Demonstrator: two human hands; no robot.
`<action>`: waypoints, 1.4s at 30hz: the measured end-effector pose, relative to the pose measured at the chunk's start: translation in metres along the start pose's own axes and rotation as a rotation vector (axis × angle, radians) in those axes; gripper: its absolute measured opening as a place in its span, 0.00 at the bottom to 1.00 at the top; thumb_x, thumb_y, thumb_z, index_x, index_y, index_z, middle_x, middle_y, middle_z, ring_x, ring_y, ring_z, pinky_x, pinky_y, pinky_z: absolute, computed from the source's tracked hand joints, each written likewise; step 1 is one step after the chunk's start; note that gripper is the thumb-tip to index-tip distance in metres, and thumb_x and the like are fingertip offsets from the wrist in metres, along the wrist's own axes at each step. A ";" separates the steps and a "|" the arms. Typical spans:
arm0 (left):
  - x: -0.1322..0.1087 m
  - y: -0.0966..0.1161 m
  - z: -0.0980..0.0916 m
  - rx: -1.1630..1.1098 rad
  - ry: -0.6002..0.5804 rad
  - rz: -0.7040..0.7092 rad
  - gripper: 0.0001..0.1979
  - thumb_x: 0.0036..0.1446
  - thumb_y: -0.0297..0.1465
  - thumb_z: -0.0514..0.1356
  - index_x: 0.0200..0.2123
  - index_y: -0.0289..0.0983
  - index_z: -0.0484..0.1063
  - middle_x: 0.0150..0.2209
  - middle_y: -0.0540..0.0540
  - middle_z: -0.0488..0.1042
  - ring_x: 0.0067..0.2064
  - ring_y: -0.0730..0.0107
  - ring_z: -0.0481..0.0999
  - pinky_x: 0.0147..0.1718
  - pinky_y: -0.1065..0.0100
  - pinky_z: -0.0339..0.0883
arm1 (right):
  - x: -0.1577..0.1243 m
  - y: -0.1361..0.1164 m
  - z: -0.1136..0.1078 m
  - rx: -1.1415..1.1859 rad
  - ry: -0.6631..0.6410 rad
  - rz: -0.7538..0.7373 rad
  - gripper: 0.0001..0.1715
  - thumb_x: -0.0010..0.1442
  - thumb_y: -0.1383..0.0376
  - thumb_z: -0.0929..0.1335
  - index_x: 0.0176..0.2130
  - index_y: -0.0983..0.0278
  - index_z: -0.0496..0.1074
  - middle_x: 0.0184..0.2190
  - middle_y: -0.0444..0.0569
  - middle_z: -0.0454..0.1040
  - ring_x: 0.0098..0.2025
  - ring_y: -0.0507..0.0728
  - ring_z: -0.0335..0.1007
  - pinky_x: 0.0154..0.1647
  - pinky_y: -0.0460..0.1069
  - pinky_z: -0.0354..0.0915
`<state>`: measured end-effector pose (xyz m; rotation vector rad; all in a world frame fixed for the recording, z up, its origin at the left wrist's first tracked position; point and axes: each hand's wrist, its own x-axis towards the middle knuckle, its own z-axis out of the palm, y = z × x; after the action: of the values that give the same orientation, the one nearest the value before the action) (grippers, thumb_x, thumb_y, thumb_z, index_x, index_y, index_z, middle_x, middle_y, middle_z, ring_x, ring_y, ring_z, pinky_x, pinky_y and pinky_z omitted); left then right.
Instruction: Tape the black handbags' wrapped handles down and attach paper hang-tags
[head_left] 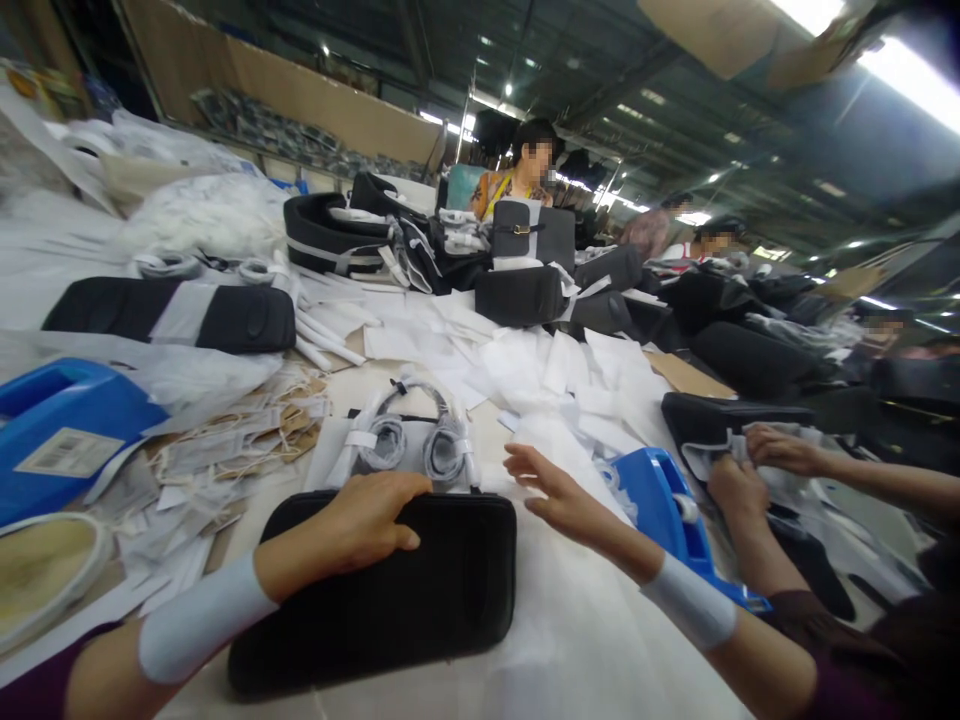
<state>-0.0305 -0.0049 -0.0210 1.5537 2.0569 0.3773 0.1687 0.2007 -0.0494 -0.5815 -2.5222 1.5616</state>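
1. A black bag (390, 620) lies flat on the white table (600, 650), by the near edge.
2. The left hand (364, 520) is on the bag's far edge, with its thumb out to the side. One cannot tell if it grips.
3. The right hand (559, 495) is wide, with nothing in it, over the table just right of the bag.
4. Wrapped loops (442, 450) sit just past the bag's far edge.
5. Paper tags (244, 440) lie in a mess toward the table's left edge, near a blue box (75, 430).
6. A blue holder (660, 500) stands to the right of the right hand.
7. Farther right, a co-worker's hands (739, 495) touch white wrap on a dark bag (697, 415).
8. White sheets (517, 360) lie toward the far edge.
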 end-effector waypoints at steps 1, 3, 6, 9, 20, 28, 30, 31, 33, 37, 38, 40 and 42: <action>0.000 -0.001 0.001 0.005 0.001 0.002 0.17 0.48 0.31 0.62 0.44 0.42 0.71 0.44 0.47 0.78 0.47 0.55 0.76 0.40 0.64 0.64 | -0.009 0.008 -0.004 -0.147 0.027 0.007 0.42 0.45 0.74 0.65 0.60 0.62 0.58 0.54 0.55 0.66 0.57 0.60 0.62 0.60 0.59 0.58; -0.001 -0.001 0.001 0.008 0.001 -0.001 0.17 0.48 0.31 0.62 0.44 0.42 0.71 0.43 0.47 0.77 0.46 0.56 0.76 0.40 0.63 0.64 | -0.025 0.022 -0.009 -0.403 0.083 0.002 0.36 0.47 0.75 0.65 0.57 0.64 0.64 0.51 0.56 0.68 0.54 0.62 0.63 0.59 0.61 0.58; -0.004 0.002 0.001 0.006 0.025 0.018 0.15 0.49 0.29 0.61 0.42 0.42 0.70 0.45 0.48 0.75 0.48 0.57 0.74 0.42 0.63 0.64 | -0.034 0.027 -0.009 -0.574 0.108 -0.008 0.25 0.56 0.73 0.62 0.53 0.61 0.70 0.44 0.53 0.71 0.47 0.61 0.68 0.53 0.57 0.63; -0.008 0.008 0.001 0.039 0.078 0.050 0.14 0.49 0.28 0.62 0.41 0.41 0.69 0.50 0.47 0.70 0.53 0.57 0.69 0.46 0.61 0.64 | -0.024 0.014 -0.005 -0.566 0.050 -0.013 0.24 0.61 0.71 0.62 0.54 0.57 0.71 0.40 0.49 0.70 0.41 0.57 0.69 0.46 0.52 0.65; -0.011 0.016 -0.003 0.105 0.024 0.017 0.14 0.52 0.28 0.61 0.44 0.40 0.69 0.46 0.45 0.72 0.48 0.57 0.73 0.45 0.61 0.65 | 0.004 -0.006 -0.008 -0.365 -0.182 -0.093 0.18 0.55 0.72 0.65 0.46 0.62 0.68 0.40 0.48 0.73 0.42 0.56 0.69 0.45 0.50 0.64; -0.015 0.020 0.000 0.173 0.092 0.054 0.12 0.50 0.27 0.62 0.40 0.38 0.69 0.47 0.44 0.70 0.50 0.56 0.70 0.44 0.61 0.66 | -0.017 0.005 -0.026 -0.330 -0.328 0.013 0.09 0.60 0.65 0.65 0.35 0.64 0.75 0.34 0.48 0.71 0.36 0.56 0.68 0.39 0.49 0.62; -0.016 0.021 0.002 0.170 0.120 0.059 0.12 0.50 0.26 0.62 0.40 0.38 0.69 0.47 0.44 0.71 0.50 0.56 0.70 0.44 0.60 0.66 | -0.011 0.003 -0.028 -0.299 -0.356 0.015 0.09 0.60 0.65 0.65 0.35 0.65 0.76 0.34 0.48 0.71 0.37 0.56 0.69 0.40 0.49 0.62; -0.016 0.021 0.002 0.172 0.130 0.055 0.12 0.50 0.26 0.62 0.40 0.38 0.70 0.46 0.44 0.71 0.50 0.56 0.70 0.45 0.60 0.66 | -0.007 0.001 -0.029 -0.302 -0.328 -0.001 0.10 0.60 0.65 0.65 0.37 0.65 0.76 0.35 0.48 0.71 0.38 0.56 0.69 0.41 0.50 0.61; -0.017 0.021 0.003 0.166 0.123 0.025 0.10 0.50 0.26 0.62 0.38 0.38 0.70 0.44 0.43 0.73 0.49 0.55 0.72 0.45 0.59 0.66 | 0.002 -0.004 -0.029 -0.328 -0.296 -0.039 0.10 0.60 0.67 0.65 0.39 0.65 0.76 0.36 0.48 0.70 0.39 0.56 0.68 0.43 0.50 0.60; -0.017 0.023 0.003 0.125 0.062 -0.024 0.11 0.51 0.27 0.61 0.40 0.38 0.71 0.41 0.44 0.77 0.45 0.54 0.76 0.43 0.58 0.67 | 0.012 -0.015 -0.026 -0.364 -0.390 -0.068 0.13 0.58 0.72 0.63 0.39 0.63 0.75 0.37 0.47 0.68 0.40 0.55 0.67 0.44 0.49 0.60; -0.017 0.024 0.003 0.127 0.059 -0.028 0.12 0.51 0.27 0.61 0.41 0.38 0.71 0.42 0.43 0.77 0.45 0.53 0.76 0.43 0.57 0.67 | 0.012 -0.017 -0.026 -0.360 -0.388 -0.072 0.14 0.58 0.72 0.63 0.40 0.62 0.74 0.38 0.47 0.67 0.41 0.55 0.66 0.45 0.50 0.59; -0.017 0.027 0.002 0.137 0.057 -0.032 0.12 0.51 0.26 0.61 0.41 0.38 0.71 0.42 0.43 0.77 0.45 0.52 0.76 0.43 0.57 0.67 | 0.012 -0.017 -0.029 -0.324 -0.342 -0.074 0.15 0.59 0.71 0.62 0.43 0.62 0.73 0.41 0.48 0.67 0.44 0.56 0.65 0.49 0.51 0.59; -0.019 0.030 0.001 0.139 0.063 -0.030 0.12 0.51 0.26 0.60 0.40 0.38 0.71 0.41 0.43 0.77 0.45 0.53 0.76 0.42 0.56 0.67 | 0.014 -0.015 -0.032 -0.247 -0.282 -0.069 0.13 0.60 0.69 0.63 0.44 0.63 0.72 0.41 0.49 0.68 0.45 0.57 0.65 0.49 0.52 0.59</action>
<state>-0.0027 -0.0139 -0.0018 1.6075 2.1936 0.2799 0.1619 0.2269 -0.0229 -0.3109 -2.9366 1.4053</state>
